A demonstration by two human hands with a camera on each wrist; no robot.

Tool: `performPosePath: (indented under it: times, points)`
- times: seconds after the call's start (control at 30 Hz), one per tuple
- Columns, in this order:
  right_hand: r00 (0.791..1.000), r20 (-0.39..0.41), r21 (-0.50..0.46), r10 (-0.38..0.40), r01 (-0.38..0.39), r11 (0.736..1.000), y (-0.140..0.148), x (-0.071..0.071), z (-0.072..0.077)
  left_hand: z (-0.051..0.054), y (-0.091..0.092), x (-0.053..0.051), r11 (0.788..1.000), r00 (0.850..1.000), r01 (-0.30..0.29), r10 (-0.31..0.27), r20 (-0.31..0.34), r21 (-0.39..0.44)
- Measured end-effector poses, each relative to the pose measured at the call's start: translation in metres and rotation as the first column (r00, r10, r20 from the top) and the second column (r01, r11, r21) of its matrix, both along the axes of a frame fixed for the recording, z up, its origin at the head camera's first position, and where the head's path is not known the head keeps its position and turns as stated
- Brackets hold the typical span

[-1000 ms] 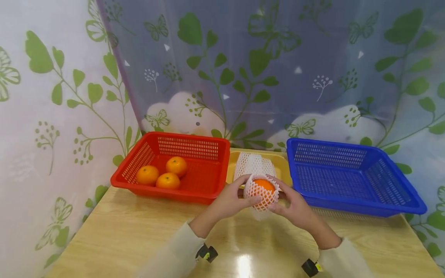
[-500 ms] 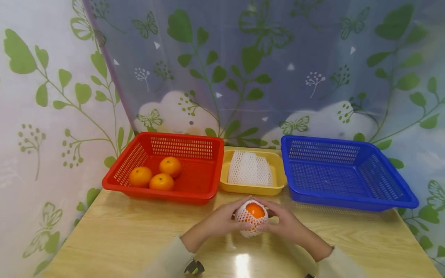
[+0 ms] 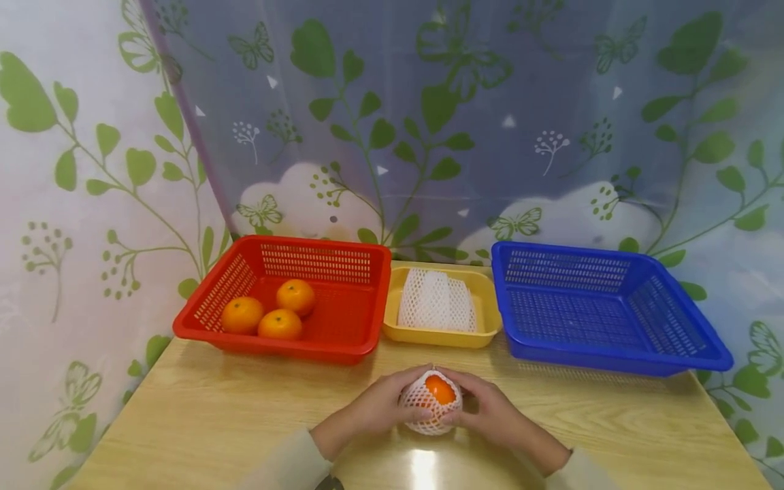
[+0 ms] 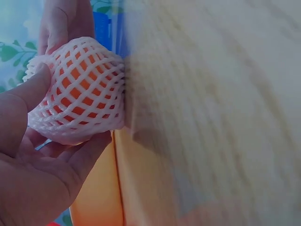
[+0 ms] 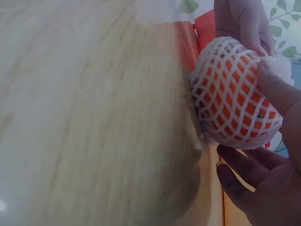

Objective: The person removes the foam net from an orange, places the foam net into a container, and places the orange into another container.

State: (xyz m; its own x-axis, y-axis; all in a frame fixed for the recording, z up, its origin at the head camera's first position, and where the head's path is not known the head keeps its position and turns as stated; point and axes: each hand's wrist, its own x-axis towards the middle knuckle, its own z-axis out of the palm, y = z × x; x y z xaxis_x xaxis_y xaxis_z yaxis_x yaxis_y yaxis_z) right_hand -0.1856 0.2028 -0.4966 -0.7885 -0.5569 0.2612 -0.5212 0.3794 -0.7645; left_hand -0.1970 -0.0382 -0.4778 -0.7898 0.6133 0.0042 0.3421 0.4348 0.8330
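An orange (image 3: pixel 439 390) sits inside a white foam net sleeve (image 3: pixel 427 427), held low over the front of the table between both hands. Its bare skin shows through the net's open top. My left hand (image 3: pixel 382 403) grips it from the left, thumb on the near side and fingers round the far side. From the right, my right hand (image 3: pixel 488 410) holds it the same way. In both wrist views the net (image 4: pixel 87 92) is stretched over most of the fruit. Whether the fruit touches the table I cannot tell.
At the back left a red basket (image 3: pixel 343 350) holds several oranges (image 3: pixel 280 324). Between it and a blue basket (image 3: pixel 612 354) on the right stands a yellow tray (image 3: pixel 437 335) with white foam nets (image 3: pixel 431 299) in it. A patterned curtain hangs behind the wooden table (image 3: pixel 202 415).
Both hands have drawn the netted orange back from the yellow tray, toward the body and slightly left. The tray and the nets in it have come into full view.
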Motion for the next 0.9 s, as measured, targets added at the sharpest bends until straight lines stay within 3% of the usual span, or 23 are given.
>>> performPosePath:
  times: [0.17, 0.4, 0.7, 0.9]
  points:
    - [1.000, -0.004, -0.008, -0.018, 0.018, 1.000, -0.0026, 0.0040, -0.0012, -0.0016, -0.0013, 0.0033, 0.999, 1.000, -0.026, 0.026, 0.012, 0.019]
    - [0.999, 0.020, 0.015, -0.037, 0.036, 0.999, -0.0023, 0.0008, -0.0018, -0.0023, -0.0017, 0.0018, 0.999, 0.999, -0.040, 0.041, -0.019, 0.022]
    - [0.998, 0.041, -0.092, -0.057, 0.061, 0.994, -0.0053, 0.0034, -0.0041, -0.0065, -0.0020, 0.0023, 1.000, 0.999, 0.000, 0.001, -0.036, 0.023]
    - [0.981, 0.083, -0.173, -0.175, 0.187, 0.967, -0.0057, 0.0044, -0.0034, -0.0030, -0.0023, 0.0005, 0.997, 1.000, -0.001, 0.003, -0.027, 0.074]
